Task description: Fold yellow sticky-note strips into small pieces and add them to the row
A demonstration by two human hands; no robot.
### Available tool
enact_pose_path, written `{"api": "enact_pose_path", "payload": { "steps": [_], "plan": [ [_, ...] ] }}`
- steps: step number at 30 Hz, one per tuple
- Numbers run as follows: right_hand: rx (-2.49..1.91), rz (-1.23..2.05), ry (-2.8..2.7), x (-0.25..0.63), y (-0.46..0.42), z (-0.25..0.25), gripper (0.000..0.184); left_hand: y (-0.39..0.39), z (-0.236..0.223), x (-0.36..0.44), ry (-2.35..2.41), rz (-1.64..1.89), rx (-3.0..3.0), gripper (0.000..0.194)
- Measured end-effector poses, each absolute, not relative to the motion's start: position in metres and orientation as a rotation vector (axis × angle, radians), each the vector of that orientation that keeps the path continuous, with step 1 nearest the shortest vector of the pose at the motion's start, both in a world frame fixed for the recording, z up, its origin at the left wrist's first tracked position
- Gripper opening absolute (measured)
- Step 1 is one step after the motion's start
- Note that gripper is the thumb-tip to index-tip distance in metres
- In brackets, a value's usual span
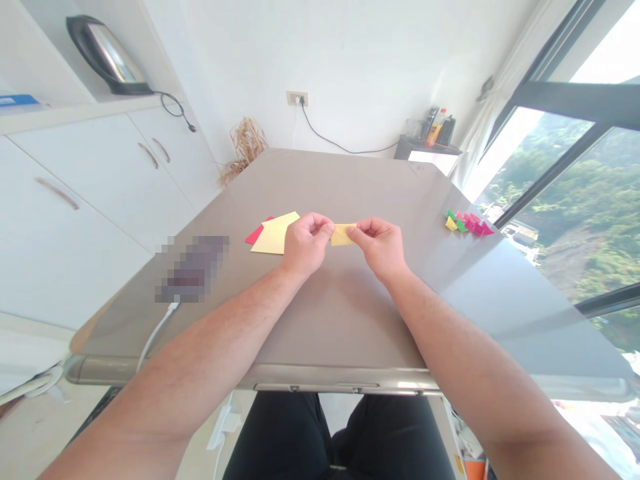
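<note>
A small folded yellow paper [342, 234] is held just above the grey table [345, 307] between both my hands. My left hand [306, 243] pinches its left end with closed fingers. My right hand [381, 247] pinches its right end the same way. Just left of my left hand lie a flat yellow sheet [274, 235] and, partly under it, a red sheet [255, 235].
Several small folded paper pieces [468, 223] in green, pink and yellow lie near the table's right edge. A blurred object with a white cable [193, 267] rests at the table's left. White cupboards stand to the left, a large window to the right.
</note>
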State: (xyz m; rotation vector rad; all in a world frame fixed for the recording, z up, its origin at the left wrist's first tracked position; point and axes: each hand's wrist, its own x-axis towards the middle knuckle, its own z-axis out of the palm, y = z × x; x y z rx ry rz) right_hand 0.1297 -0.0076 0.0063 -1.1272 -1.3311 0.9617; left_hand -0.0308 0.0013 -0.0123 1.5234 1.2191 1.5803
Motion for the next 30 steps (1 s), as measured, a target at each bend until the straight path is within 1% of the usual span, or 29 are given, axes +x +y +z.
{"api": "enact_pose_path", "payload": {
  "steps": [4,13,17,20,24,26,30],
  "plan": [
    [-1.163,0.906,-1.392,0.136,-0.005,0.008,0.016,0.003,-0.014,-0.030,1.226,1.462,1.533,0.015],
    [-1.356,0.932,-1.686,0.160,0.005,0.011,0.011,0.000,-0.014,-0.033,1.280,0.986,1.738,0.008],
    [-1.379,0.941,-1.798,0.160,0.005,0.010,0.011,-0.001,-0.013,-0.035,1.270,0.892,1.833,0.010],
    [-1.341,0.951,-1.685,0.155,0.005,0.006,0.013,0.000,-0.012,-0.035,1.289,0.973,1.759,0.011],
    [-1.146,1.127,-1.540,0.144,0.003,0.002,0.031,0.003,-0.011,-0.032,1.159,1.245,1.389,0.014],
    [-1.160,1.151,-1.525,0.137,0.001,0.001,0.027,0.004,-0.012,-0.029,1.090,1.331,1.243,0.016],
    [-1.210,1.003,-1.386,0.124,-0.004,0.003,0.026,0.002,-0.014,-0.021,1.025,1.422,1.083,0.019]
  ]
}}
